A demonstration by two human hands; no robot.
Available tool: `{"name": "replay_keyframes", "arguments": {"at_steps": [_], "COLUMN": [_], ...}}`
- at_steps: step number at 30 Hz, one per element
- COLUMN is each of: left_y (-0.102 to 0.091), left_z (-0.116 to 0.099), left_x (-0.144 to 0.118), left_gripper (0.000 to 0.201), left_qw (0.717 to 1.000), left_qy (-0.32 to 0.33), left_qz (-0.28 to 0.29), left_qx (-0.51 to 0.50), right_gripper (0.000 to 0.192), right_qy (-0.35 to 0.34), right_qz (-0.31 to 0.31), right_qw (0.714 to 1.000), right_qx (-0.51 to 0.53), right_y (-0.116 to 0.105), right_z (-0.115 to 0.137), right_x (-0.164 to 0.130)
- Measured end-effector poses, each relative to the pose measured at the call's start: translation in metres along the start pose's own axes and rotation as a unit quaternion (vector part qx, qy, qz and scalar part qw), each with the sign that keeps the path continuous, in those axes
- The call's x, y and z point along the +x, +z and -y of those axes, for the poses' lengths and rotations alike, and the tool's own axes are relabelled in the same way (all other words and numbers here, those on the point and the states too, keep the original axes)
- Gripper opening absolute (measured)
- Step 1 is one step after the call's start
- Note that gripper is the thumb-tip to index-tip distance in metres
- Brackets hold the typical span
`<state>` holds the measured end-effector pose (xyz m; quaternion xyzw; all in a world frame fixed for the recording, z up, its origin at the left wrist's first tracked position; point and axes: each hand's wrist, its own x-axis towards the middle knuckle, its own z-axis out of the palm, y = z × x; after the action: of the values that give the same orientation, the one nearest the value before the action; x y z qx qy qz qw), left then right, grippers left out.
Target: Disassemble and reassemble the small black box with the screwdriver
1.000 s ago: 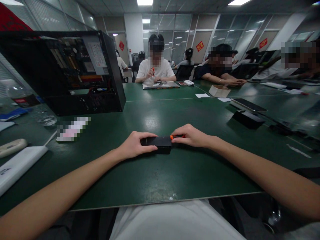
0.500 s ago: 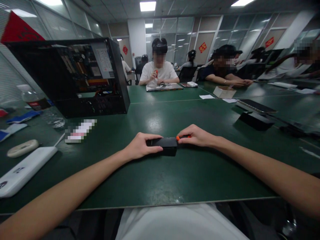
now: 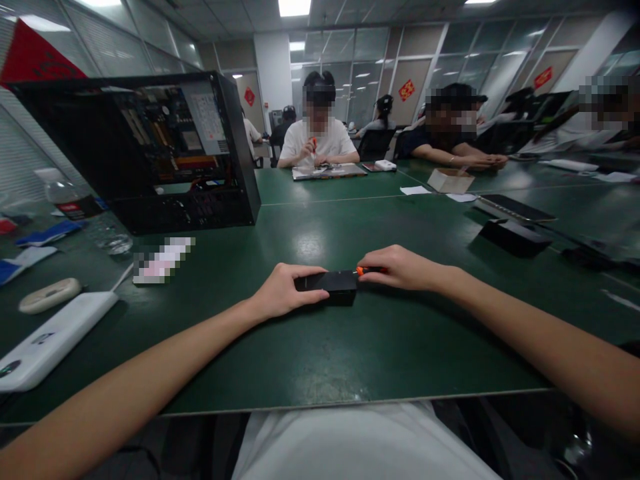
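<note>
your left hand (image 3: 283, 293) clamps the small black box (image 3: 333, 285) flat on the green table (image 3: 350, 347); your right hand (image 3: 400, 267) pinches an orange-tipped screwdriver (image 3: 367, 271) against its right end (box unopened, work unfinished).

I see the small box (image 3: 327, 285) lying on the tabletop (image 3: 320, 347) straight ahead, my left hand (image 3: 285, 292) on its left end and my right hand (image 3: 403, 268) at its right end with a screwdriver (image 3: 369, 271). Behind and to the left stands an open computer case (image 3: 145, 150); a water bottle (image 3: 83, 213) sits left of it, and a power bank (image 3: 50, 340) lies nearer, far left.
</note>
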<state>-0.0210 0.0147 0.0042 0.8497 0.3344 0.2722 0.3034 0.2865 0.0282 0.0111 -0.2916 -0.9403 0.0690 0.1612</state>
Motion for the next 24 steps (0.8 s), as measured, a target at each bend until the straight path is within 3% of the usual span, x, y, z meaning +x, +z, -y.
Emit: {"name": "replay_keyframes", "arguments": {"at_steps": [10, 20, 24], "left_y": [-0.001, -0.001, 0.000], "left_z": [-0.004, 0.002, 0.000], "left_x": [0.000, 0.001, -0.001], "left_gripper": [0.046, 0.045, 0.045], "left_qw": [1.000, 1.000, 1.000], "left_qy": [0.010, 0.020, 0.024], "left_qz": [0.007, 0.007, 0.005], "left_qx": [0.012, -0.014, -0.004], "right_gripper": [0.038, 0.038, 0.040], "right_qy": [-0.021, -0.009, -0.024], "right_qz": [-0.040, -0.031, -0.027], "right_qw": [0.998, 0.998, 0.999], "right_qx": [-0.044, 0.058, 0.009], "right_y": [0.008, 0.018, 0.012], "right_z": [0.006, 0.005, 0.002], "right_x": [0.002, 0.006, 0.006]}}
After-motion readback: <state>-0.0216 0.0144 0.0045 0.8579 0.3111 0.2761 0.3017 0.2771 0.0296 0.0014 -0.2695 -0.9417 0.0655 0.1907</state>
